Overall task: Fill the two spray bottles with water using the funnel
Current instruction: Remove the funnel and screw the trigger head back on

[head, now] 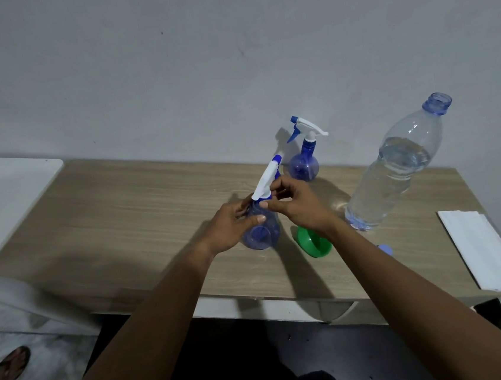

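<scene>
Spray bottle [261, 235] 1 of 2 is at the middle of the table [122, 218], tilted. The left hand [231, 226] grips its blue body and the right hand [300, 206] pinches the collar of its trigger head [268, 177]. If the body slips during twisting, the right forearm could knock the uncapped water bottle [396, 174] nearby and spill it.

Holding a blue spray bottle [261, 233] on the worktop [124, 234] with the left grip [231, 226], pinching its neck with the right grip [300, 206].
</scene>
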Demonstrator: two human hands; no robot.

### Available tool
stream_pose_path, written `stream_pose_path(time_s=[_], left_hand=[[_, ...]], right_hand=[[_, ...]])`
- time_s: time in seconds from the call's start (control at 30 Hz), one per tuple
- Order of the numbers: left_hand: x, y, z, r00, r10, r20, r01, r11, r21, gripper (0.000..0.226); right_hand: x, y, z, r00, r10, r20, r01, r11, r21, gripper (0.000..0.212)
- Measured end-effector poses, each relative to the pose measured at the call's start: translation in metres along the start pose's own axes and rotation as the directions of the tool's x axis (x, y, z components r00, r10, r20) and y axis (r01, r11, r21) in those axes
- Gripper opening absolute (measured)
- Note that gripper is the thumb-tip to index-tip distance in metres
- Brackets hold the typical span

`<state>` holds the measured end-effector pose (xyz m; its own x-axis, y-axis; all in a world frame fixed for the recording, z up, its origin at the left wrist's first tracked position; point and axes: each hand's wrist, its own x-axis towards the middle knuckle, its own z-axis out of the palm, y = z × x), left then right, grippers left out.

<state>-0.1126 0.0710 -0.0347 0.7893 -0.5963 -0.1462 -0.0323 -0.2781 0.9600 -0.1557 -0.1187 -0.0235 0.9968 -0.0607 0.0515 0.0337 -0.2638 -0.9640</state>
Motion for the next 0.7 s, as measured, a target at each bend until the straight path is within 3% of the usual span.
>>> stream_pose_path(time_s=[0.2, 0.37, 0.7], left_hand=[[-0.002, 0.001, 0.000, 1.000, 0.007, -0.002, -0.007, 1.000, -0.005, 0.049], [-0.002, 0.003, 0.001, 1.000, 0.004, -0.007, -0.004, 1.000, -0.011, 0.050], [-0.001, 0.002, 0.002, 1.000, 0.028, -0.006, -0.028, 1.000, -0.014, 0.051]], right_hand=[[0.000, 0.002, 0.009, 0.996, 0.013, -0.094, -0.010, 0.999, 0.035, 0.033], [-0.001, -0.001, -0.009, 0.999, 0.040, 0.027, -0.043, 0.994, 0.096, 0.031], [0.007, -0.011, -0.014, 0.979, 0.056, 0.197, -0.030, 0.991, -0.131, 0.028]])
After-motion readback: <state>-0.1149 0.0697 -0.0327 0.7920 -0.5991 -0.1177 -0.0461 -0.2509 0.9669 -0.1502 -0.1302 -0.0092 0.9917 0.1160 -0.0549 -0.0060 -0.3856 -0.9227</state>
